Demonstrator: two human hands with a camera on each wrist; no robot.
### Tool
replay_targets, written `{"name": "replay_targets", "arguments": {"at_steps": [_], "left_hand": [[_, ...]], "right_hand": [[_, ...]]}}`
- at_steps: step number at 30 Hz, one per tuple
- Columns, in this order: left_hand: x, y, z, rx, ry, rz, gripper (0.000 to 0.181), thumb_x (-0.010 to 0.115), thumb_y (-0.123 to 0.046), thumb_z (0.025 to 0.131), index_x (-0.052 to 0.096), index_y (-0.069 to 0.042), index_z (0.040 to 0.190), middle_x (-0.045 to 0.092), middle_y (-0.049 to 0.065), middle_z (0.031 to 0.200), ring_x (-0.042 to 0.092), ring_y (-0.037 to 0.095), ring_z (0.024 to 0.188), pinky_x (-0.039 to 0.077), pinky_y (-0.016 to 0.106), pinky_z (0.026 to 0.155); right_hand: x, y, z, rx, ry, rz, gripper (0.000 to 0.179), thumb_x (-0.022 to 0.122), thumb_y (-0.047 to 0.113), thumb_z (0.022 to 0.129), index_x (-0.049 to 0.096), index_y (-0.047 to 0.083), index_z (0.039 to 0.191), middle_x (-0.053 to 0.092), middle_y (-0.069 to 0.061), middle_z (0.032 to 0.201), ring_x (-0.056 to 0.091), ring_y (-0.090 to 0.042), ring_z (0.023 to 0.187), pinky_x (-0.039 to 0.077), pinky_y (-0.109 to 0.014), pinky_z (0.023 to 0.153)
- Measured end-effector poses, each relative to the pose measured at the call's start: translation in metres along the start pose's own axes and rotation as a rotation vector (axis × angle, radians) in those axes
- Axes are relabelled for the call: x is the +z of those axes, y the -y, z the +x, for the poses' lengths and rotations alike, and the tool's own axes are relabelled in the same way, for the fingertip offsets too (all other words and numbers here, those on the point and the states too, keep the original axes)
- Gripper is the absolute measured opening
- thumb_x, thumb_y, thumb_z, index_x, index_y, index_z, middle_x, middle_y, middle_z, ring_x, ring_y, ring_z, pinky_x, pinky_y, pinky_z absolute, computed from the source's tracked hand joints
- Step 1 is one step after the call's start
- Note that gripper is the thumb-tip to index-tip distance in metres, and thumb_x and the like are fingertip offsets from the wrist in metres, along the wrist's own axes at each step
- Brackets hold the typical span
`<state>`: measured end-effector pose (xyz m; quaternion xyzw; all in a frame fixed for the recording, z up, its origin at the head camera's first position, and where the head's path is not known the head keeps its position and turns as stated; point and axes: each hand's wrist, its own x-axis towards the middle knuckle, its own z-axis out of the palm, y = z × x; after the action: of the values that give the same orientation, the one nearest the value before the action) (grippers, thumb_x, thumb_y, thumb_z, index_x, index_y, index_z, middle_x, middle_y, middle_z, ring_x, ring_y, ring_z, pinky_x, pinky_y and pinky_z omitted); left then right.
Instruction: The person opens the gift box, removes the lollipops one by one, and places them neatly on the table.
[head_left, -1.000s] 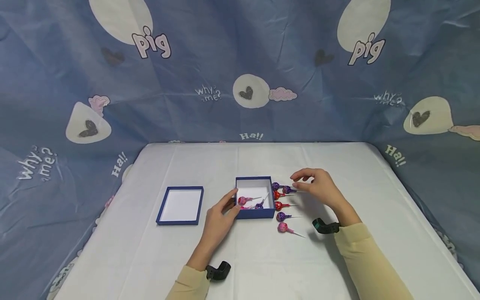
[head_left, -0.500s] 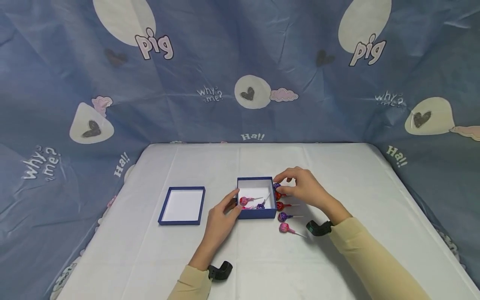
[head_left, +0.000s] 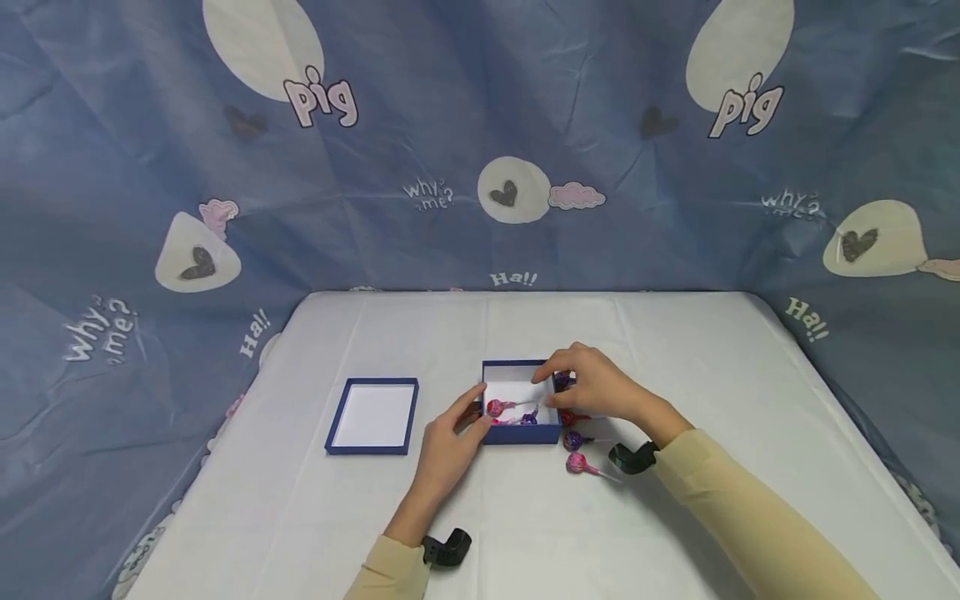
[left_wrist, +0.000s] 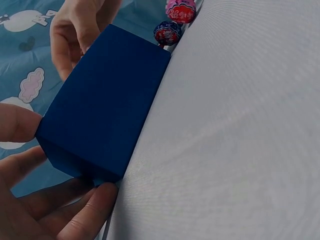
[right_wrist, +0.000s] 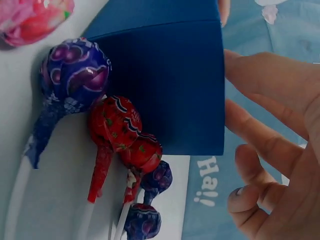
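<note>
A blue box [head_left: 521, 435] with a white inside stands on the table, holding a pink lollipop [head_left: 497, 407], a purple lollipop [head_left: 529, 417] and another pink one partly hidden by the front wall. My left hand [head_left: 441, 450] grips the box at its left side and front corner. Over the right wall reaches my right hand [head_left: 596, 385], thumb and forefinger apart above the inside; no lollipop shows between them. The right wrist view has these fingertips [right_wrist: 235, 65] partly hidden behind the box edge. Just outside that wall lie a purple lollipop [right_wrist: 75, 70], red lollipops [right_wrist: 112, 122] and further purple ones.
Left of the box lies a square blue-rimmed lid [head_left: 372, 416], white side up. A pink lollipop [head_left: 576, 463] lies nearest the front in the row on the right, its stick pointing right. A blue patterned cloth [head_left: 420, 242] hangs behind the white-covered table [head_left: 525, 525].
My right hand has moved left from beside a purple lollipop at the row's far end to over the box. That lollipop stays on the table. The left hand keeps holding the box.
</note>
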<state>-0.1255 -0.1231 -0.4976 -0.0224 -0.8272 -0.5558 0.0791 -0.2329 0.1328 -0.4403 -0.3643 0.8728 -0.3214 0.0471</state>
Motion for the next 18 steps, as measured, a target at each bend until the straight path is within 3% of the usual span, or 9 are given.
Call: {"name": "replay_targets", "arguments": {"at_steps": [8,18], "left_hand": [[0.002,0.001,-0.001,0.006,0.009,-0.002,0.049,0.068,-0.021,0.096,0.058,-0.028,0.144,0.065,0.006,0.132,0.063,0.018,0.118,0.048,0.033,0.104],[0.0,0.001,0.0,0.003,-0.001,-0.001,0.049,0.069,-0.017,0.096,0.059,-0.026,0.143,0.066,0.007,0.13,0.064,0.019,0.118,0.049,0.033,0.103]], "right_hand": [[0.005,0.004,0.014,-0.02,0.075,-0.063,0.037,0.089,0.023,0.077,0.078,0.021,0.112,0.071,0.011,0.109,0.054,-0.027,0.091,0.046,-0.035,0.072],[0.019,0.015,0.029,-0.013,0.049,-0.108,0.035,0.088,0.022,0.078,0.079,0.019,0.111,0.072,0.013,0.107,0.057,-0.025,0.095,0.048,-0.033,0.075]]}}
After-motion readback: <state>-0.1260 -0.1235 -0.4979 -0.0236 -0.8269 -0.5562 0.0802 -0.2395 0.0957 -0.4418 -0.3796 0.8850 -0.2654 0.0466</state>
